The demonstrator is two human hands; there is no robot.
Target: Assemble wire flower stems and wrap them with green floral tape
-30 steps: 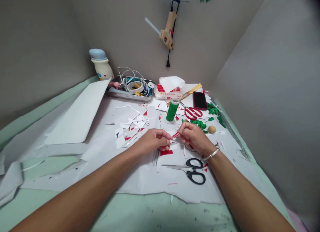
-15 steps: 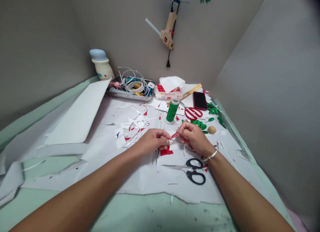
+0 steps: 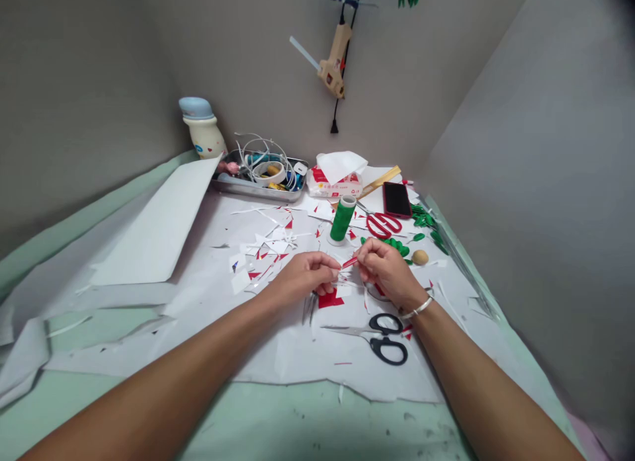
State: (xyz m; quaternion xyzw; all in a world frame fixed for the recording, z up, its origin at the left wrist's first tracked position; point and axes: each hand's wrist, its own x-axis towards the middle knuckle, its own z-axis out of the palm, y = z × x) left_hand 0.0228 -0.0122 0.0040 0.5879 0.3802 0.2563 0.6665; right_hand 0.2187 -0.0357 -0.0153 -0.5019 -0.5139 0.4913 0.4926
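Near green thread spool (image 3: 342,223), red strip (image 3: 350,262) sits slightly higher than before; right hand (image 3: 383,268) pinches it, left hand (image 3: 312,274) at tip, grasp unclear; fine fingerwork continues.

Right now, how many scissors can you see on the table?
2 for sure: the black-handled scissors lie near the front, and the red-handled scissors lie farther back, just in front of the phone. Another pair may be partly hidden under the right hand.

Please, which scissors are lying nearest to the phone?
The red-handled scissors, just left of the phone; the black-handled scissors lie farther away, toward the front.
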